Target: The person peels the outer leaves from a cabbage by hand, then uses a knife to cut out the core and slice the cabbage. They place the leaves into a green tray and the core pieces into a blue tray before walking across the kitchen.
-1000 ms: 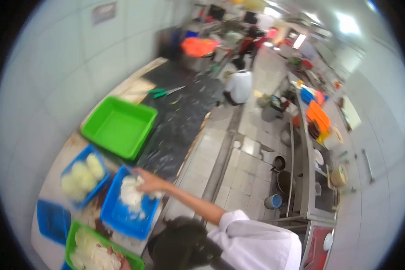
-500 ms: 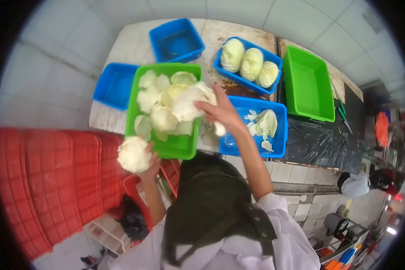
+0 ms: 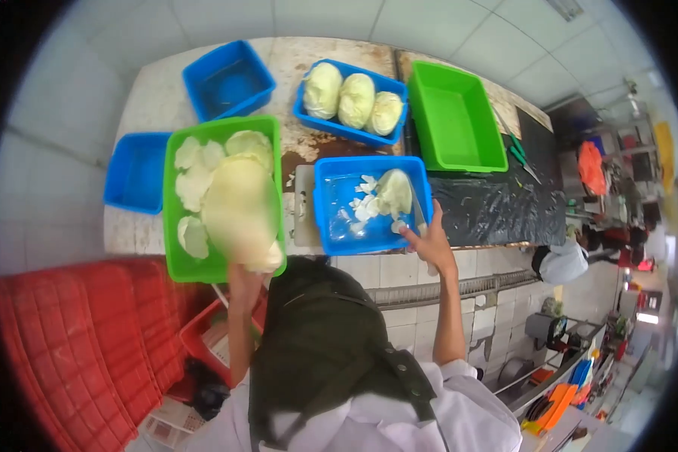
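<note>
My left hand (image 3: 247, 260) is at the near edge of the green tray (image 3: 175, 248), smeared and partly hidden; its fingers cannot be made out. Beside and above it are a white cabbage piece (image 3: 266, 259) and a blurred, large pale cabbage shape (image 3: 237, 196). Loose leaves (image 3: 193, 237) lie in the same tray. At the near right corner of the blue tray (image 3: 328, 245), my right hand (image 3: 428, 241) is closed round what looks like a white-handled knife (image 3: 419, 212), its blade pointing up over the rim. A cabbage piece (image 3: 394, 192) and small scraps (image 3: 365, 207) lie inside that tray.
Three cabbages (image 3: 355, 100) fill a blue tray at the back. Two other blue trays (image 3: 230, 81) (image 3: 135, 172) stand at the left. A green tray (image 3: 458, 117) and green-handled scissors (image 3: 517, 152) are at the right. Red crates (image 3: 90, 331) stand at the lower left.
The view has shifted right. My right hand has left the leafy green tray for the blue tray with scraps. My left hand has moved from outside the green tray's corner to its near edge.
</note>
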A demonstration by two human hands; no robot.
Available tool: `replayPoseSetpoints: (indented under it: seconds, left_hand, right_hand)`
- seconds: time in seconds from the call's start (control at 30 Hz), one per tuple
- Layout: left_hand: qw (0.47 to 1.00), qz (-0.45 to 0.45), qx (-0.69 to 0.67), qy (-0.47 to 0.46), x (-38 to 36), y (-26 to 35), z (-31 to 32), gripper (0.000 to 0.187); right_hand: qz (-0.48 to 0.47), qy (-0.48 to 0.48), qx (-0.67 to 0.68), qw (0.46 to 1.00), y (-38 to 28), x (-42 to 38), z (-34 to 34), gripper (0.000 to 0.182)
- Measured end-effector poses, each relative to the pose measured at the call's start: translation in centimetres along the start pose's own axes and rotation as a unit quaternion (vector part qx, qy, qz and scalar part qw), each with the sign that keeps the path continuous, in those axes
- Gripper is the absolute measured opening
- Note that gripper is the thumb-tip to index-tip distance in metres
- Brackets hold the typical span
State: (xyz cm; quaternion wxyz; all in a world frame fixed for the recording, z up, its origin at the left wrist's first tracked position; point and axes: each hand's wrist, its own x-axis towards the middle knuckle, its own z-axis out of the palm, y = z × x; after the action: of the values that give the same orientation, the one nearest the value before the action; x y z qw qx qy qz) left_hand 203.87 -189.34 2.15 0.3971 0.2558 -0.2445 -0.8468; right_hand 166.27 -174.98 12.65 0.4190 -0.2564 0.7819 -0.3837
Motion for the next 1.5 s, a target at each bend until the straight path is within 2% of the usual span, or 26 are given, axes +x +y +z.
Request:
replayPoseSetpoints:
  seconds: [0.07,0.17,0.2,0.27,0.3,0.33,0.4,0.47,0.53,0.6,0.67,0.7,0.77,0.87,0.9,1.03,1.13,1.2,1.23,1.27,1.33,1.37,1.4,1.43,1.47,1.5]
  left_hand:
    - [0.955,-0.042,0.276,0.095,2.1,0.0,7.2,0.061]
    - [0.914,0.09,0.387,-0.087,6.9,-4.1,9.9,0.072]
    - [0.889,0.113,0.424,-0.13,8.3,-5.1,11.1,0.077]
    - [0.768,0.181,0.6,-0.133,10.5,-6.0,14.6,0.077]
    - [0.722,0.123,0.67,-0.122,11.4,-6.5,16.3,0.082]
    - [0.721,0.125,0.668,-0.135,12.5,-7.2,16.8,0.082]
    - [0.608,0.184,0.765,-0.108,14.2,-9.4,17.6,0.082]
    - [0.614,0.158,0.765,-0.116,15.3,-9.8,17.7,0.081]
    - [0.661,0.153,0.728,-0.102,15.3,-9.1,17.3,0.081]
    - [0.672,0.152,0.718,-0.1,14.3,-8.0,16.9,0.078]
    - [0.778,0.13,0.614,-0.028,13.2,-7.1,15.8,0.067]
    - [0.772,0.132,0.621,-0.022,13.5,-6.9,14.4,0.067]
    - [0.91,0.08,0.403,0.058,14.3,-7.4,11.6,0.052]
    - [0.862,0.222,0.402,0.215,11.4,-8.2,10.7,0.046]
    - [0.894,0.214,0.364,0.152,10.4,-7.1,9.3,0.044]
    - [0.89,0.267,0.298,0.218,6.3,-7.9,11.2,0.042]
    - [0.7,0.204,0.632,0.261,4.9,-9.5,15.0,0.063]
    - [0.698,0.173,0.643,0.263,4.9,-9.5,18.6,0.076]
    - [0.649,0.22,0.672,0.28,6.0,-10.2,17.5,0.075]
    - [0.596,0.263,0.698,0.295,6.8,-10.6,17.1,0.074]
    - [0.621,0.223,0.663,0.355,7.2,-9.3,21.3,0.075]
    - [0.548,0.3,0.675,0.393,8.4,-9.0,19.7,0.074]
    - [0.469,0.37,0.68,0.426,9.3,-8.7,18.5,0.074]
    - [0.48,0.383,0.663,0.428,10.2,-8.1,18.5,0.076]
    - [0.482,0.382,0.663,0.427,10.8,-7.3,18.1,0.076]
    - [0.445,0.378,0.711,0.392,11.6,-6.5,17.8,0.077]
  right_hand:
    - [0.041,0.048,-0.013,0.998,1.5,-1.5,-1.4,0.112]
    - [-0.151,0.166,-0.23,0.947,9.2,-0.6,-2.6,0.112]
    - [-0.145,0.177,-0.234,0.945,8.8,-1.4,-2.7,0.112]
    - [-0.091,0.151,-0.187,0.966,6.1,-2.4,-1.9,0.11]
    - [-0.009,0.107,-0.134,0.985,3.3,-3.3,-1.6,0.106]
    - [-0.006,0.119,-0.131,0.984,3.4,-3.0,-1.4,0.106]
    - [-0.043,0.149,-0.151,0.976,3.9,-2.6,-1.1,0.102]
    - [-0.034,0.166,-0.145,0.975,3.5,-2.6,-1.6,0.1]
    - [-0.132,0.216,-0.095,0.963,4.1,-2.4,-2.2,0.099]
    - [-0.144,0.236,-0.072,0.958,4.3,-0.8,-4.1,0.099]
    - [-0.16,0.262,-0.044,0.951,4.5,1.5,-6.0,0.099]
    - [-0.135,0.252,-0.025,0.958,3.8,2.6,-7.0,0.099]
    - [-0.121,0.258,-0.043,0.957,3.8,5.8,-9.0,0.099]
    - [-0.126,0.224,-0.081,0.963,4.5,13.5,-11.2,0.1]
    - [-0.146,0.205,-0.112,0.961,4.6,15.6,-11.6,0.1]
    - [-0.218,0.182,-0.164,0.945,6.0,21.4,-14.2,0.099]
    - [-0.187,0.174,-0.173,0.951,6.2,22.5,-14.6,0.098]
    - [-0.188,0.165,-0.169,0.953,4.7,21.4,-15.1,0.096]
    - [-0.176,0.162,-0.163,0.957,4.5,20.6,-15.6,0.095]
    - [-0.214,0.212,-0.158,0.94,5.2,20.6,-15.6,0.091]
    - [-0.302,0.308,-0.186,0.883,5.7,19.2,-15.8,0.086]
    - [-0.348,0.352,-0.222,0.84,5.5,17.0,-15.5,0.084]
    - [-0.349,0.298,-0.199,0.866,5.6,14.7,-14.5,0.083]
    - [-0.344,0.242,-0.176,0.89,5.8,12.1,-12.9,0.083]
    - [-0.208,0.113,-0.129,0.963,5.1,9.1,-11.3,0.084]
    - [-0.283,0.171,-0.183,0.926,9.4,10.0,-7.7,0.08]
